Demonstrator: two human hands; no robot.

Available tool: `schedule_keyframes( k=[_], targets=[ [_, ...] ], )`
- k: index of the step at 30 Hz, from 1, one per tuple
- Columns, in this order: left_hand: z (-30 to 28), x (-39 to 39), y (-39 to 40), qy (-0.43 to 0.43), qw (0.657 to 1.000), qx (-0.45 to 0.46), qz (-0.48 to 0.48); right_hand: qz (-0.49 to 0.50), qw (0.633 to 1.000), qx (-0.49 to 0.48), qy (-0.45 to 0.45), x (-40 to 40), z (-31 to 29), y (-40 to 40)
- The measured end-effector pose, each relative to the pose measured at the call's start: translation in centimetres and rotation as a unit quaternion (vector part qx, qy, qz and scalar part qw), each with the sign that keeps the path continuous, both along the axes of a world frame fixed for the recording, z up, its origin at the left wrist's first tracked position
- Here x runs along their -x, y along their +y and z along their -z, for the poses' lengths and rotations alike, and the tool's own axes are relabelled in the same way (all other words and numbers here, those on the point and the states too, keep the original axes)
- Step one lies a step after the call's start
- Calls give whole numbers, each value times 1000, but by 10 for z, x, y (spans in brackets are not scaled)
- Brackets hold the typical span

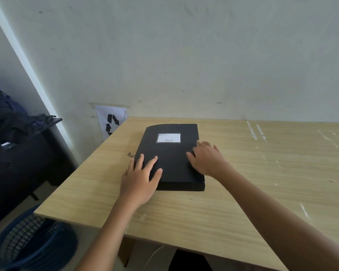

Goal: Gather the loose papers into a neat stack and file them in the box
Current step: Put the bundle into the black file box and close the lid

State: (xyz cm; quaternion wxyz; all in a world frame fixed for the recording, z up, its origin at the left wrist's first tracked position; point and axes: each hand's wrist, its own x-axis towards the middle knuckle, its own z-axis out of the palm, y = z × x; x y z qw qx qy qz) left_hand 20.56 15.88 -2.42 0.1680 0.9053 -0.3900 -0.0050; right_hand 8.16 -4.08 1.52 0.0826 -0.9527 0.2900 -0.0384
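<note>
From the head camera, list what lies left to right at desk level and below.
Blue mesh basket → recycling sign on the wall → left hand → white label on the black box → right hand → bare wooden table.

Left hand, right hand: flat, fingers spread, palms down.
</note>
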Motion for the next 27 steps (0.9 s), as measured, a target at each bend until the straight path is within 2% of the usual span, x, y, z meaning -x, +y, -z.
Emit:
schedule_keyframes(
  k=[3, 6, 10, 15, 21, 27],
  targets=[
    [1, 16, -14, 0, 1000, 10, 6, -43, 999, 14, -26, 30, 5, 12],
    [-2, 37, -34, 10, 1000, 20, 20, -22, 999, -2, -47, 65, 12, 8],
    [-10, 63, -65, 57, 995, 15, 82, 18, 999, -20, -33, 110, 15, -8],
    [-15, 84, -110, 117, 979, 0, 165, 12, 998, 19, -52, 158, 25, -50],
    [-10, 92, -174, 92, 981, 3, 172, 44, 996, 43, -63, 172, 27, -95],
    [-6, 102, -223, -29, 993, 20, 109, 85, 990, 64, -96, 151, 25, -126]
  ],
)
